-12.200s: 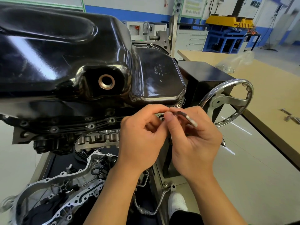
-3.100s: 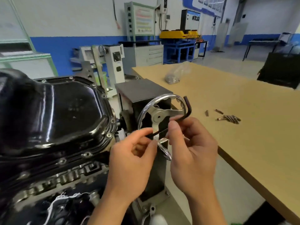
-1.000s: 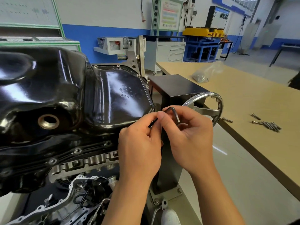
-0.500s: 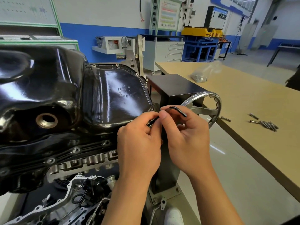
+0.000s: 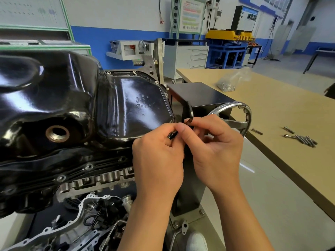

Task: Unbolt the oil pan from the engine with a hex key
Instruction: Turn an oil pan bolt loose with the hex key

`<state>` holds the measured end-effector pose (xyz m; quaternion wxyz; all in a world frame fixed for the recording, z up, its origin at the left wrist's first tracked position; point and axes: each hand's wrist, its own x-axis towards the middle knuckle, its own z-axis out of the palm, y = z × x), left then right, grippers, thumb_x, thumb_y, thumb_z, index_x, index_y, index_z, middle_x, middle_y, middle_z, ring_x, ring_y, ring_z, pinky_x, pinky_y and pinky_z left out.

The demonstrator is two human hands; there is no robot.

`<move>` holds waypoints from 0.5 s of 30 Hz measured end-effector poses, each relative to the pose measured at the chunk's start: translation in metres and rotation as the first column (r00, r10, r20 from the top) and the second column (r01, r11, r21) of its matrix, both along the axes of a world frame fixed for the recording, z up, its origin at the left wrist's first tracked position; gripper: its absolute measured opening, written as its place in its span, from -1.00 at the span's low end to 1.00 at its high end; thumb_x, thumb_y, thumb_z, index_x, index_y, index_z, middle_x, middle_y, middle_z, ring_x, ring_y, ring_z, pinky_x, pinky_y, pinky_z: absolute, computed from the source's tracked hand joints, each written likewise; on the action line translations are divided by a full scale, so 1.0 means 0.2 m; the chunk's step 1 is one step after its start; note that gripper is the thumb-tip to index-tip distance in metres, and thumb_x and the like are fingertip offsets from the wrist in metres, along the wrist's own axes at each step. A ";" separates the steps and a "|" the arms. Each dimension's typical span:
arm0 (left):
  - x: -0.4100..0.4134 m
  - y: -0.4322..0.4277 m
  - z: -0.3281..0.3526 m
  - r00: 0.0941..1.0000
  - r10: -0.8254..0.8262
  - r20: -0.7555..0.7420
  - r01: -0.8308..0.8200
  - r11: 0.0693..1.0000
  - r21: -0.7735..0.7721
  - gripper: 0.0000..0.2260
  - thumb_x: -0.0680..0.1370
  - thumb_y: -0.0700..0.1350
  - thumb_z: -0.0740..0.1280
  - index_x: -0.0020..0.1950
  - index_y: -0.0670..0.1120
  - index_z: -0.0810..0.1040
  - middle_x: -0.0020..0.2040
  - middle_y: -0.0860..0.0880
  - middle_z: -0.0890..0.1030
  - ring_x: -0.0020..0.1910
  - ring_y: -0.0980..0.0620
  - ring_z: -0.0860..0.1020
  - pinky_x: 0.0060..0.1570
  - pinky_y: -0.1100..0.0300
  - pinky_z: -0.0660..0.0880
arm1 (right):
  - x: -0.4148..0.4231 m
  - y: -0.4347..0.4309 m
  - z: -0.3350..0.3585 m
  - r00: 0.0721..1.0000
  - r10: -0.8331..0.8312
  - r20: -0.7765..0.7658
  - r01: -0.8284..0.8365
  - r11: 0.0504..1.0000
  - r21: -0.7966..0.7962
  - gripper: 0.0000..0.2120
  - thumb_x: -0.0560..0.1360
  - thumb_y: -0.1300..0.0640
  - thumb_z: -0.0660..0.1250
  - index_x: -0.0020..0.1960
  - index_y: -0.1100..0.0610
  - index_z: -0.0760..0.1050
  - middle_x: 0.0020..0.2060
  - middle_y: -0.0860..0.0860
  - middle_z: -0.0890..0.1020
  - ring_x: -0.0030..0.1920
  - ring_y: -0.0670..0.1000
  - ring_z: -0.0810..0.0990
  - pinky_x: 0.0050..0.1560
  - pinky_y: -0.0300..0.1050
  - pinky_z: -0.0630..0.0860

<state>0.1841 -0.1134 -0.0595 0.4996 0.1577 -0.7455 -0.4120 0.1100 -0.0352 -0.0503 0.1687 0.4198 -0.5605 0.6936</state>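
Left hand (image 5: 157, 160): I had it pinching the long shaft of the hex key (image 5: 189, 113) between thumb and forefinger, close to the tip.
Right hand (image 5: 213, 151): pressed against the left, it pinched the key at its bend, with the short arm standing up above the fingers.
Doing it well: I judged the tip needed to sit fully and squarely in the bolt head before any turn, the left steadying while the right spun. My fingers hid the tip and the bolt.
Oil pan (image 5: 72, 98): it sat on the engine, its near corner just behind my fingertips, and its rim bolts (image 5: 88, 166) ran leftward.
Further out: loose bolts (image 5: 301, 139) lay on the surface (image 5: 272, 109), well to the right.
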 end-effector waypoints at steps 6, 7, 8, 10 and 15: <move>0.04 -0.01 0.03 0.996 -0.093 -0.017 0.093 0.995 -0.030 -0.85 0.54 0.10 0.34 0.07 0.24 0.65 -0.55 -0.08 0.45 -0.63 -0.06 0.35 -0.61 0.04 0.40 | 0.01 -0.01 -0.01 0.999 0.045 -0.027 -0.044 0.999 0.017 -0.86 0.48 0.25 0.50 -0.05 0.03 0.68 -0.31 0.01 0.55 -0.27 -0.05 0.50 -0.23 -0.31 0.41; 0.05 -0.02 0.03 0.994 -0.111 -0.012 0.110 0.994 -0.026 -0.85 0.56 0.07 0.34 0.08 0.25 0.65 -0.55 -0.10 0.45 -0.61 -0.10 0.37 -0.60 0.04 0.41 | 0.01 -0.01 -0.01 0.998 0.063 -0.025 -0.062 0.997 0.037 -0.86 0.50 0.26 0.48 -0.02 0.04 0.68 -0.30 0.00 0.54 -0.26 -0.03 0.51 -0.23 -0.28 0.42; 0.06 -0.03 0.03 0.992 -0.124 -0.007 0.123 0.992 -0.033 -0.85 0.58 0.03 0.34 0.07 0.23 0.66 -0.55 -0.10 0.45 -0.60 -0.13 0.39 -0.60 0.03 0.42 | 0.02 -0.01 -0.01 0.996 0.082 -0.018 -0.081 0.995 0.054 -0.85 0.52 0.25 0.46 0.01 0.03 0.69 -0.29 -0.01 0.54 -0.25 -0.01 0.52 -0.23 -0.24 0.44; 0.07 -0.05 0.03 0.992 -0.129 0.005 0.129 0.989 -0.078 -0.84 0.62 -0.04 0.33 -0.08 0.12 0.68 -0.56 -0.09 0.44 -0.60 -0.13 0.40 -0.61 0.02 0.39 | 0.03 -0.01 -0.02 0.994 0.105 -0.025 -0.103 0.991 0.080 -0.84 0.55 0.23 0.42 0.06 0.02 0.68 -0.26 0.00 0.54 -0.22 0.04 0.54 -0.22 -0.16 0.47; 0.06 -0.04 0.01 0.996 -0.084 -0.009 0.084 0.995 -0.048 -0.82 0.59 -0.14 0.37 -0.19 0.04 0.67 -0.56 -0.08 0.45 -0.58 -0.12 0.39 -0.60 0.03 0.37 | 0.06 -0.01 -0.02 0.996 0.087 -0.037 -0.083 0.992 0.092 -0.87 0.54 0.18 0.43 0.07 0.04 0.67 -0.23 0.00 0.57 -0.18 0.06 0.58 -0.22 -0.09 0.53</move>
